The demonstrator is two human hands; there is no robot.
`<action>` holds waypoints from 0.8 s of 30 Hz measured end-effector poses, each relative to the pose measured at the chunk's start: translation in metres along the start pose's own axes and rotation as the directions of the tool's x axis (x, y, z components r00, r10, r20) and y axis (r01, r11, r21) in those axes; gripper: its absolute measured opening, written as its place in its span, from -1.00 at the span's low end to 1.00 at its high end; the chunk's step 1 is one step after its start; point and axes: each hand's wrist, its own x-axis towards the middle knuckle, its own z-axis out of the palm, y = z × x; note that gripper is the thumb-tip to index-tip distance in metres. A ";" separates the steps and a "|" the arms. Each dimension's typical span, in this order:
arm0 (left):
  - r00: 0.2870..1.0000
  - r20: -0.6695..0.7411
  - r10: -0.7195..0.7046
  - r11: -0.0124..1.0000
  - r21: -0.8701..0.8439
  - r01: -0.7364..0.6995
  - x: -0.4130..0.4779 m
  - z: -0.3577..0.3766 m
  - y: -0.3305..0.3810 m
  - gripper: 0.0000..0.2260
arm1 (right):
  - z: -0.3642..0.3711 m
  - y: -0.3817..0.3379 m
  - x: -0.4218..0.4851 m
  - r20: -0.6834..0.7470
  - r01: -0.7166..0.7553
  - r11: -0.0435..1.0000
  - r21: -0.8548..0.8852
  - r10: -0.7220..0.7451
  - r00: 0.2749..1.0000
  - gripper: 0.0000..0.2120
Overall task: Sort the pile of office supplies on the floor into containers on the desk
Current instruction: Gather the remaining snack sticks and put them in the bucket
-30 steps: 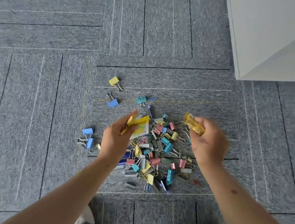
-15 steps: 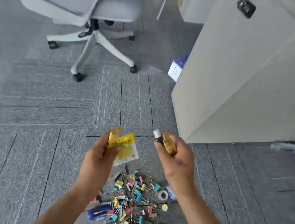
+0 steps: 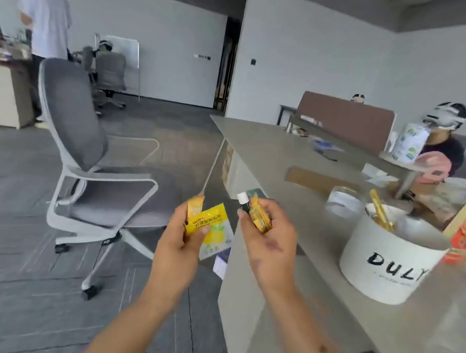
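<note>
office supplies (image 3: pixel 215 229) on this trip are split between both hands: the left grip (image 3: pixel 178 246) is pinching a yellow sachet (image 3: pixel 213 220) with an orange-yellow strip (image 3: pixel 194 205) tucked in above it, and the right grip (image 3: pixel 269 241) is curled round an orange-yellow packet (image 3: pixel 260 217) plus a little dark tube (image 3: pixel 242 200) with a white cap poking out past the fingers. both loads are up in the air just beside the near corner of the desk (image 3: pixel 273 158), not over any container yet. the floor pile is out of shot, so no idea how much is left down there. on the desk there's a white tub (image 3: pixel 386 269) with lettering on its side, and a yellow stick (image 3: pixel 380 209) is already leaning out of it, so i'd guess some sorting has been done. a glass jar (image 3: pixel 343 199) sits just behind the tub, too blurry to tell what's in it. my read: this handful is picked up but not dropped off, it needs to go over to the right and get split into whichever container matches, then probably more trips to the floor
</note>
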 end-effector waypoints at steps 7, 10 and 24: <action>0.991 0.078 0.113 0.988 -0.114 -0.104 0.048 0.095 0.096 -0.55 | -0.110 -0.074 0.078 -0.165 -0.045 0.999 -0.011 0.042 0.985 -0.87; 0.985 0.128 0.115 0.987 -0.129 -0.099 0.058 0.142 0.119 -0.60 | -0.161 -0.085 0.101 -0.233 -0.089 0.996 0.006 0.088 0.969 -0.89; 0.962 0.274 -0.016 0.972 -0.220 0.079 0.061 0.313 0.123 -0.50 | -0.272 -0.076 0.124 -0.474 -0.297 0.909 0.292 0.408 0.780 -0.86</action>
